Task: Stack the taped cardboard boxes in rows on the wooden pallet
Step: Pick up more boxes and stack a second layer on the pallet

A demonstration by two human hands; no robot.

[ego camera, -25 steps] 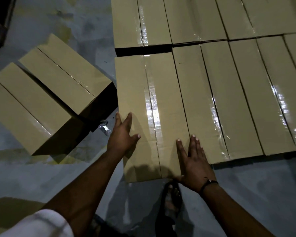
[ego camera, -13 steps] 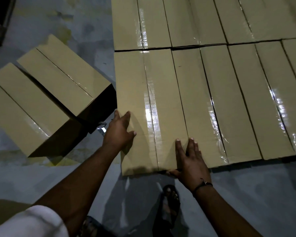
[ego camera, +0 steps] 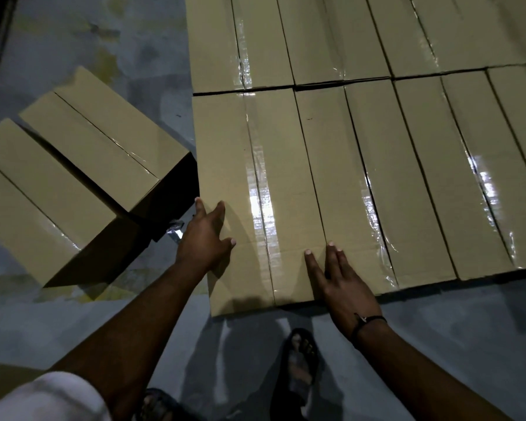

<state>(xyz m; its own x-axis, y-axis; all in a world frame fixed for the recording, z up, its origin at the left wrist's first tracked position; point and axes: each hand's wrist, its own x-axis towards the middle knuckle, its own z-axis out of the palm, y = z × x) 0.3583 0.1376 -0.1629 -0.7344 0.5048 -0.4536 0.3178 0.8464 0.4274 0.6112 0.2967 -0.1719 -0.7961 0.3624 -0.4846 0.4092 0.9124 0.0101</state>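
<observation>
Now: end box [ego camera: 225, 147], stack's near-left corner, pushed back; gap to rear row [ego camera: 213, 41] closed. My left hand [ego camera: 204, 241], right hand [ego camera: 343, 287]: flat, released, pressing its top. Seated, I judge.

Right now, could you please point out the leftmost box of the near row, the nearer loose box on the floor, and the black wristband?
Leftmost near-row box [ego camera: 257, 189]: head view, taped top seam.
Nearer loose box [ego camera: 43, 189]: head view, top face.
Black wristband [ego camera: 374, 317]: head view, strap across the wrist.
</observation>
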